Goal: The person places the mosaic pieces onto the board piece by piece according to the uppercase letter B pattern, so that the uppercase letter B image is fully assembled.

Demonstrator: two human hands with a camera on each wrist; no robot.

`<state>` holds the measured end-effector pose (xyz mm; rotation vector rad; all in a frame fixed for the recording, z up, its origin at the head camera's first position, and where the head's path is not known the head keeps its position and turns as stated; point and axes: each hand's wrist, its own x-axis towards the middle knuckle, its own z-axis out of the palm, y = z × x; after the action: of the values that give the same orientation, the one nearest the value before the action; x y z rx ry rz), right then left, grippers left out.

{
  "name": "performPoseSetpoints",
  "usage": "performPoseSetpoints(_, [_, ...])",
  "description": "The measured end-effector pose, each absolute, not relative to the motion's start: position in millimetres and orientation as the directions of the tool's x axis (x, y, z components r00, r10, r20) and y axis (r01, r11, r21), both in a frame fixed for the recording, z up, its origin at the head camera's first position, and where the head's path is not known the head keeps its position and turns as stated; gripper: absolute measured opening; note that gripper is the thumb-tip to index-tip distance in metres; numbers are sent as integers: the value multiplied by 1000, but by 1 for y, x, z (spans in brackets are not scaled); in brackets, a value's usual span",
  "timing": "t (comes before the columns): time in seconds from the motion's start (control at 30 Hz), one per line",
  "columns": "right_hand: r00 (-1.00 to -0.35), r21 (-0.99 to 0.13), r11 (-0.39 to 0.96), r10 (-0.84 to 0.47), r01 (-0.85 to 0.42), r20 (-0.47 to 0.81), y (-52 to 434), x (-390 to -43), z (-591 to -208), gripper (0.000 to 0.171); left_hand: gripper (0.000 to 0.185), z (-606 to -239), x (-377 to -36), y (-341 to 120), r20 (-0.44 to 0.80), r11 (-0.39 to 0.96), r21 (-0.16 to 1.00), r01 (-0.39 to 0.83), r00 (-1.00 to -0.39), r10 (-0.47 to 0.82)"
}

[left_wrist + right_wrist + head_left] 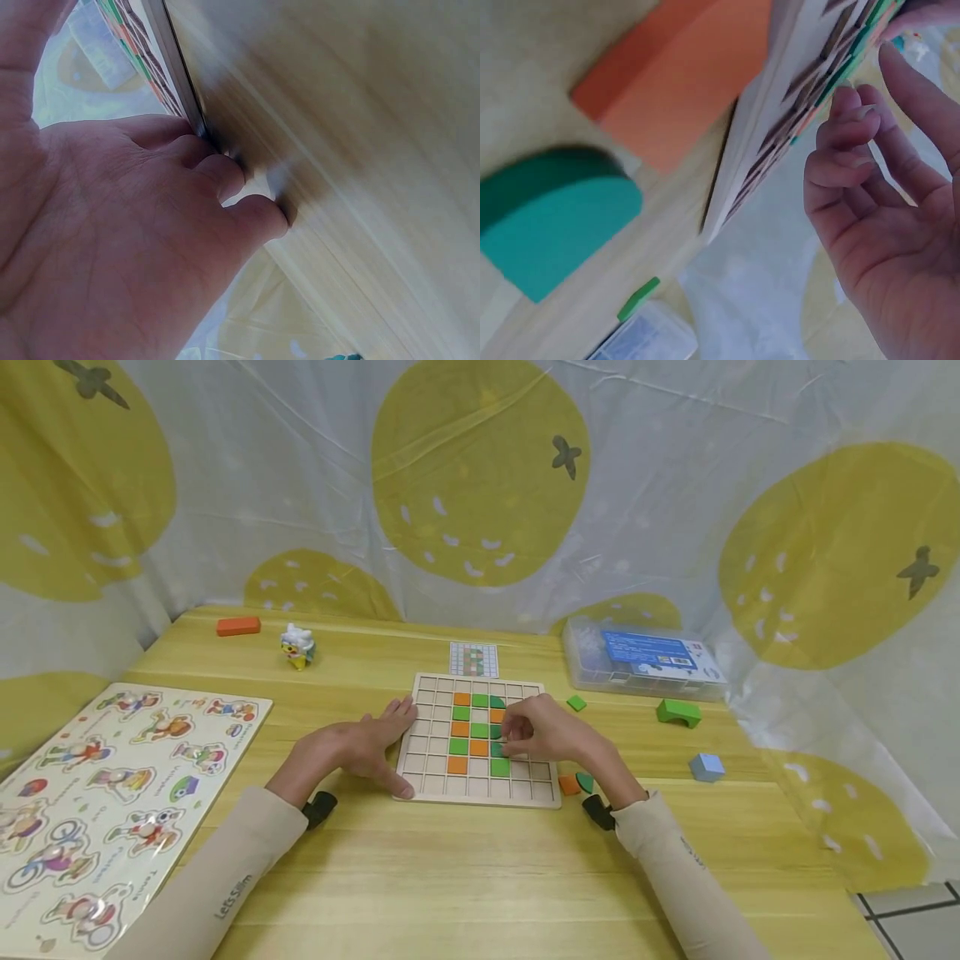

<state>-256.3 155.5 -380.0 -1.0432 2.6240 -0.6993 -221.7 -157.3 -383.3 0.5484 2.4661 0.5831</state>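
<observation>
Head view: right hand (542,732) over grid board (435,768) (left hand (358,747) alongside).

Soft, even light fills the room, and shadows under the hands on the counter (480,877) are faint. The head view is sharp but bows outward at its edges. Both wrist views are blurred close up, the left dimmer with smeared wood grain.

Beige long sleeves w/ small lettering, black wrist straps, bare hands.
</observation>
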Motion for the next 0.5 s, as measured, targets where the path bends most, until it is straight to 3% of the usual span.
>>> performPoseSetpoints(0.5, [-683, -537, 575, -731, -617, 3, 167, -266, -380, 5, 135, -384, -223, -159, -402, 815, 517, 262, -766, 501])
